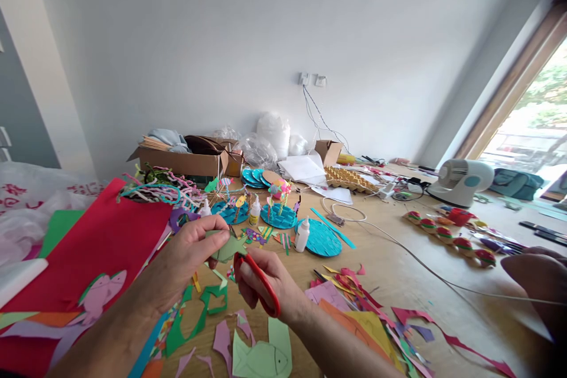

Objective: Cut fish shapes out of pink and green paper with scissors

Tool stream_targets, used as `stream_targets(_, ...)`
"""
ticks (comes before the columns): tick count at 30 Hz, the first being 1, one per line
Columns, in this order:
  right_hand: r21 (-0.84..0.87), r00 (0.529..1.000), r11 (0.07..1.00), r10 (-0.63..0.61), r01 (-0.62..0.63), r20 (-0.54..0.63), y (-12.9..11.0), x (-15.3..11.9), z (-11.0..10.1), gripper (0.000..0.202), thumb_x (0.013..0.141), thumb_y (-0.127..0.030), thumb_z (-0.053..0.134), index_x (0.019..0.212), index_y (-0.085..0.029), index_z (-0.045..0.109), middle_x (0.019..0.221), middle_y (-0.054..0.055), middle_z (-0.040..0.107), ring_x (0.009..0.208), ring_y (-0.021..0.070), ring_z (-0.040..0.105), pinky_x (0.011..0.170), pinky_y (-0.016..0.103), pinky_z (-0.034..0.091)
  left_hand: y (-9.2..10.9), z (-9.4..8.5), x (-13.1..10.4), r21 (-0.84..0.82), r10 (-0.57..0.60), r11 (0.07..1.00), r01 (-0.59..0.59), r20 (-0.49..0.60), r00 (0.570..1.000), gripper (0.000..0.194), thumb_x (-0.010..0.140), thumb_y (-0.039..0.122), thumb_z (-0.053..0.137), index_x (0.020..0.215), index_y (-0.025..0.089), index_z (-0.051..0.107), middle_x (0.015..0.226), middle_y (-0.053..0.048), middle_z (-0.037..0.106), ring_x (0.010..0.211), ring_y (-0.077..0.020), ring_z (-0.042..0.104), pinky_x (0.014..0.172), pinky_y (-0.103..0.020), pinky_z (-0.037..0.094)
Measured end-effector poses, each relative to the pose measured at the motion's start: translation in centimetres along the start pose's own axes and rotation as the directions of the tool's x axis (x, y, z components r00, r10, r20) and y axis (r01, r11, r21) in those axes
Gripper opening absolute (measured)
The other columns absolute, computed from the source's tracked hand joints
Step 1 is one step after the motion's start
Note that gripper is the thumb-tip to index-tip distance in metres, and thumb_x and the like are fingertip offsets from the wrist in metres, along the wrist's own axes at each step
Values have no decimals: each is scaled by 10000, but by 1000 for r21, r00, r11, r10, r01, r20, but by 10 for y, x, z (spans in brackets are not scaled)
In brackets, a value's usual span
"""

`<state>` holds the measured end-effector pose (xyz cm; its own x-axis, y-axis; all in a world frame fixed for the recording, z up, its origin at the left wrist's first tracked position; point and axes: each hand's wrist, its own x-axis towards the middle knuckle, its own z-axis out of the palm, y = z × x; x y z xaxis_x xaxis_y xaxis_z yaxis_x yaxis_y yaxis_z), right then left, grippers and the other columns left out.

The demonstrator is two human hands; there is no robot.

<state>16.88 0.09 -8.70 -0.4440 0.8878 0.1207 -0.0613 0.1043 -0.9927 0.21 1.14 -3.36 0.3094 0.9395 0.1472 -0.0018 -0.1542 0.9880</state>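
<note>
Between the thumb and fingers of my left hand (201, 242) is a piece of light green paper (225, 248), partly cut to a shape with a pointed end. My right hand (268, 280) grips red-handled scissors (266, 286), their blades at the paper's right edge and mostly hidden. Below my hands lies a light green sheet with a drawn fish (268, 357). Green paper scraps (195, 313) and pink scraps (222, 342) are scattered beside it. Pink fish cutouts (104, 292) rest on red paper (106, 242) at the left.
Blue decorated plates (279, 217), a plain blue plate (319, 237) and a white glue bottle (302, 235) stand beyond my hands. A cable (411, 254) crosses the table on the right, near a white fan (460, 182). Another person's hand (535, 274) shows at the right edge.
</note>
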Motion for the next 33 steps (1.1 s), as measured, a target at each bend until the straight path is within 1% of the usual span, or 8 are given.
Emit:
stream_targets(5, -16, 1000, 1000, -4, 5, 8, 1, 0, -1, 629, 678, -807, 607, 668, -190, 487, 465, -54, 479, 400, 70, 382, 421, 207, 266, 1, -2, 1, 40, -9, 999, 8, 14, 1000, 237, 762, 387, 600, 632, 207, 519, 518, 83, 435, 505, -89, 317, 445, -196, 295)
stream_targets(9, -39, 1000, 999, 16, -16, -3, 1, 0, -1, 624, 678, -800, 613, 681, -187, 498, 474, -52, 484, 408, 76, 400, 420, 204, 276, 2, -1, -1, 30, -31, 999, 30, 21, 999, 245, 743, 407, 618, 639, 207, 522, 520, 81, 435, 503, -90, 319, 438, -192, 293)
stream_targets(17, -68, 1000, 998, 15, -16, -19, -1, 0, -1, 581, 713, -753, 626, 657, -190, 492, 468, -53, 476, 401, 71, 395, 418, 203, 279, 5, 2, -2, -9, -96, 995, 97, 28, 995, 260, 715, 438, 646, 668, 207, 536, 541, 67, 462, 520, -102, 378, 466, -206, 345)
stream_targets(19, -63, 1000, 998, 10, -11, -24, -1, 0, 0, 584, 708, -755, 627, 645, -192, 485, 465, -52, 475, 394, 69, 392, 409, 202, 272, 5, 2, -1, -6, -90, 996, 90, 27, 996, 253, 724, 432, 640, 669, 206, 539, 542, 66, 466, 522, -101, 381, 471, -206, 343)
stream_targets(22, -48, 999, 999, -5, 3, -36, 0, 0, 2, 590, 700, -762, 623, 631, -197, 469, 456, -53, 470, 384, 67, 386, 396, 199, 260, 2, 2, 0, 15, -49, 999, 49, 11, 999, 232, 743, 403, 629, 664, 201, 547, 553, 73, 454, 526, -94, 363, 478, -201, 335)
stream_targets(25, -35, 999, 999, -10, 9, -49, 1, 0, 2, 566, 721, -734, 626, 640, -195, 474, 452, -58, 465, 377, 63, 373, 392, 196, 249, -1, 2, 0, 20, -26, 999, 26, -10, 1000, 210, 758, 388, 620, 684, 199, 565, 566, 77, 446, 534, -94, 361, 486, -203, 334)
stream_targets(29, -33, 998, 999, -16, 14, -66, 2, 1, 3, 515, 767, -671, 628, 645, -193, 479, 436, -67, 459, 372, 60, 352, 384, 190, 237, -2, 2, -1, 26, -9, 1000, 9, -9, 1000, 207, 759, 383, 613, 672, 201, 563, 562, 74, 436, 534, -102, 371, 488, -214, 332)
stream_targets(33, -26, 997, 999, -24, 22, -78, 1, 1, 5, 521, 762, -677, 625, 634, -195, 473, 430, -68, 459, 366, 56, 339, 376, 186, 221, 0, 4, 0, 24, -9, 1000, 9, -10, 1000, 210, 772, 378, 605, 670, 201, 558, 569, 71, 437, 543, -106, 381, 498, -218, 336)
